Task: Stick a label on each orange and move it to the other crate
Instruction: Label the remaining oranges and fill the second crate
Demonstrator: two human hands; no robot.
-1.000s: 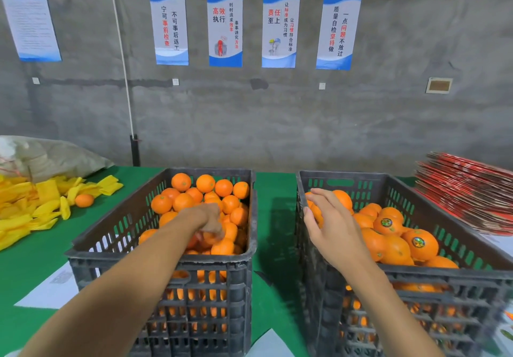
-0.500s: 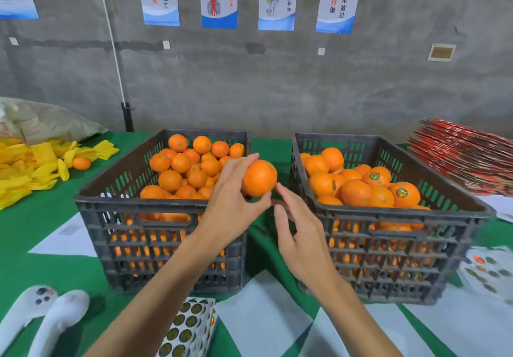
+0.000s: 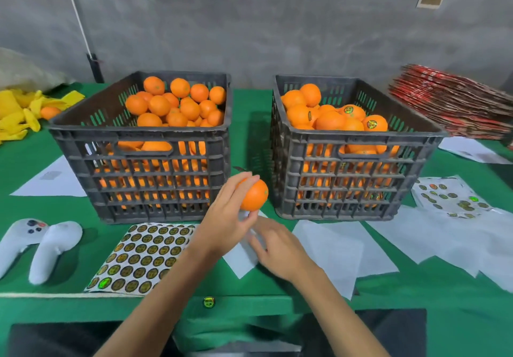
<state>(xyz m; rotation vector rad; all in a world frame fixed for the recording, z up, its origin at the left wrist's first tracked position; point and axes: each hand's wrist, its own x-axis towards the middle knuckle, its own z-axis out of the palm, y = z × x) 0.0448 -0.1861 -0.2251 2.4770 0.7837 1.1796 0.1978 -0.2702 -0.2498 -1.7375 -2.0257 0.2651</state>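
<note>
My left hand (image 3: pixel 226 217) grips an orange (image 3: pixel 254 195) in front of the gap between the two dark crates. The left crate (image 3: pixel 138 134) holds unlabelled oranges; the right crate (image 3: pixel 358 137) holds oranges, some with round labels. My right hand (image 3: pixel 277 245) lies just below the held orange with fingers extended, over a white backing paper (image 3: pixel 241 259). Whether it holds a label I cannot tell. A sheet of round labels (image 3: pixel 141 254) lies flat on the green table to the left of my left forearm.
Two white controllers (image 3: pixel 39 242) lie at the near left. More white papers (image 3: pixel 388 242) and a partly used label sheet (image 3: pixel 449 198) lie at the right. Red flat cartons (image 3: pixel 455 101) are stacked back right, yellow wrappers (image 3: pixel 19 112) back left. One label (image 3: pixel 208 302) sticks to the table's front edge.
My left hand has brought the orange down from crate-rim height to low in front of the crates. My right hand has dropped toward the table. The view has tilted down.
</note>
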